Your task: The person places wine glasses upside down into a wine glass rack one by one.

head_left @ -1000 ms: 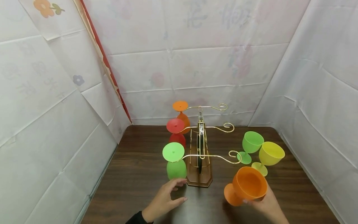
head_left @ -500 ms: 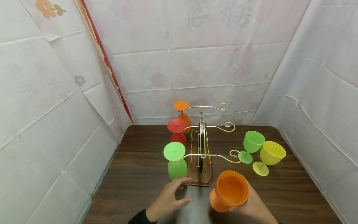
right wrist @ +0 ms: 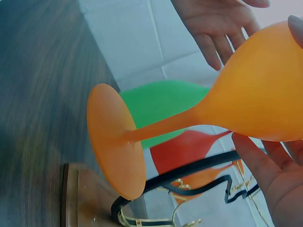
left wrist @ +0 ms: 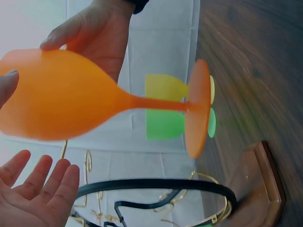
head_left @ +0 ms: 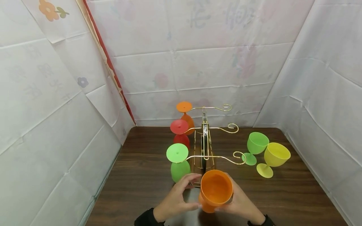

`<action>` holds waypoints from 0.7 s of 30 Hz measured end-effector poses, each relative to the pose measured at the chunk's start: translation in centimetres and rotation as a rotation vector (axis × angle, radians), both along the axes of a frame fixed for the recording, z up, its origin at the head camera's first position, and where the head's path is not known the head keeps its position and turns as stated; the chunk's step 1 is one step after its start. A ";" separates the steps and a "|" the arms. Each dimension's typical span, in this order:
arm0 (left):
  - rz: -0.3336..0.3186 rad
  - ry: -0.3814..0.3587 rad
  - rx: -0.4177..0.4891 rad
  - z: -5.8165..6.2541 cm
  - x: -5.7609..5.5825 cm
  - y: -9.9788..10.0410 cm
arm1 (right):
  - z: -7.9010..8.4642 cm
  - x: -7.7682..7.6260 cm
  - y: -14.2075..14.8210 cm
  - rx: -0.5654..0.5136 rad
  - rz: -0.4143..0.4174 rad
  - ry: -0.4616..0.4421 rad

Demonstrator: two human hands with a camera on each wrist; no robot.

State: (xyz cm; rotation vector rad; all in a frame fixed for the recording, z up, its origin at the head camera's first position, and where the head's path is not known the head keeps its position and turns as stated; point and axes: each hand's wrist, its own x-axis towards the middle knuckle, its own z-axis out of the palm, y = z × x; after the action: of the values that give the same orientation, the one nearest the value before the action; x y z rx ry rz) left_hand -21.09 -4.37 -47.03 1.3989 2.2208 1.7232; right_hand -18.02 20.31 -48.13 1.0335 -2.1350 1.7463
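Note:
An orange plastic goblet (head_left: pixel 216 190) is off the table in front of the rack, its bowl mouth up. My right hand (head_left: pixel 240 202) grips its bowl from the right, thumb and fingers on opposite sides in the right wrist view. On the other side my left hand (head_left: pixel 179 199) is spread around the bowl; its fingers (left wrist: pixel 61 182) stay apart from it, and whether the thumb touches cannot be told. Beyond stands a gold wire rack (head_left: pixel 205 135) on a wooden base (left wrist: pixel 258 184). Green (head_left: pixel 181 171), red (head_left: pixel 181 141) and orange (head_left: pixel 187 122) goblets hang upside down along its left side.
At the right, a green goblet (head_left: pixel 257 142) and a yellow goblet (head_left: pixel 276 154) stand upright on the dark wooden table (head_left: pixel 135 175). Curled gold arms (head_left: pixel 238 157) stick out from the rack's right side. White sheeting (head_left: pixel 212 69) encloses the back and sides.
My right hand has carried the orange goblet leftward from near the yellow one to the rack's front. My left hand has moved slightly right and is now beside the goblet.

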 end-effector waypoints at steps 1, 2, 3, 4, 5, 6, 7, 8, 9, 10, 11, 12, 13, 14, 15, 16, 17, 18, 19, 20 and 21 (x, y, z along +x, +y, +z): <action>-0.018 0.010 0.017 0.0 0.0 0.2 | 0.1 0.0 -0.2 -0.003 0.007 -0.008; -0.033 0.010 0.029 0.1 0.0 0.4 | 0.1 -0.1 -0.3 -0.002 0.011 -0.003; -0.046 0.013 0.041 0.1 0.0 0.6 | 0.2 -0.1 -0.5 0.001 0.013 -0.004; -0.058 0.012 0.055 0.1 0.0 0.7 | 0.3 -0.1 -0.6 0.005 0.015 -0.007; -0.065 -0.002 0.067 0.2 0.0 0.9 | 0.3 -0.2 -0.8 0.007 0.019 -0.002; -0.071 -0.012 0.079 0.3 0.1 1.0 | 0.3 -0.2 -0.9 0.007 0.023 0.001; -0.074 -0.025 0.088 0.4 0.2 1.2 | 0.4 -0.2 -1.0 0.006 0.027 0.006; -0.077 -0.031 0.097 0.6 0.3 1.3 | 0.4 -0.2 -1.1 0.006 0.029 0.012; -0.080 -0.040 0.104 0.9 0.4 1.4 | 0.4 -0.1 -1.1 0.005 0.029 0.009; -0.082 -0.047 0.109 1.2 0.6 1.5 | 0.4 -0.1 -1.2 0.006 0.028 0.010; -0.087 -0.054 0.112 1.5 0.8 1.7 | 0.4 -0.1 -1.1 0.004 0.030 0.014; -0.093 -0.055 0.115 1.9 0.9 1.7 | 0.4 0.0 -1.1 0.003 0.031 0.015; -0.097 -0.061 0.117 2.2 1.1 1.8 | 0.4 0.0 -1.1 0.005 0.031 0.014; -0.101 -0.068 0.119 2.4 1.3 1.8 | 0.4 0.0 -1.1 0.006 0.031 0.012; -0.102 -0.072 0.120 2.6 1.4 1.9 | 0.4 0.1 -1.1 0.004 0.035 0.009; -0.103 -0.075 0.121 2.7 1.4 1.9 | 0.4 0.1 -1.0 0.002 0.038 0.005; -0.104 -0.074 0.123 2.7 1.4 1.9 | 0.4 0.1 -1.0 0.000 0.042 0.002; -0.103 -0.073 0.124 2.6 1.4 2.0 | 0.4 0.2 -1.0 -0.003 0.045 -0.002; -0.099 -0.071 0.123 2.3 1.3 2.0 | 0.5 0.2 -1.0 -0.007 0.048 -0.012; -0.093 -0.069 0.121 2.0 1.2 2.1 | 0.5 0.2 -1.0 -0.010 0.053 -0.018; -0.086 -0.061 0.119 1.6 1.1 2.1 | 0.5 0.2 -1.0 -0.011 0.057 -0.020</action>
State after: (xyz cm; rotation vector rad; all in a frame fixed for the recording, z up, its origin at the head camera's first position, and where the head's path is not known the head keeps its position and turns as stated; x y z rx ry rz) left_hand -20.01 -2.23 -45.46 1.4205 2.0268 1.8708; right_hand -17.78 19.31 -47.62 1.0898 -2.1255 1.7987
